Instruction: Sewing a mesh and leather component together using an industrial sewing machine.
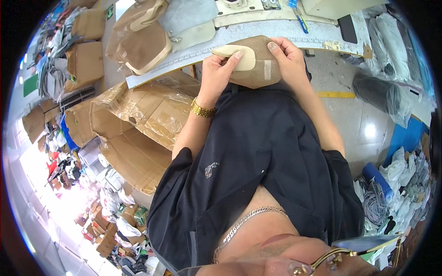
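Between my two hands is a brown mesh piece (pixel 258 79) that looks like a shoe upper, with a cream smooth panel (pixel 246 63) and a pale strip on it. It is held just in front of the table's near edge. My left hand (pixel 218 74) pinches the cream panel, thumb on top and fingers behind. My right hand (pixel 289 59) grips the mesh at its far right edge, thumb in front, the other fingers mostly behind it. Similar brown mesh pieces with cream edging (pixel 140 50) lie in a heap on the table's left end.
Along the far side of the white worktable (pixel 193 57) stands a cream machine base (pixel 258 14). A blue pen (pixel 302 24) and a black flat object (pixel 347 29) lie on the tabletop. Open cardboard boxes (pixel 138 152) crowd my left; plastic-wrapped rolls (pixel 382 94) are at right.
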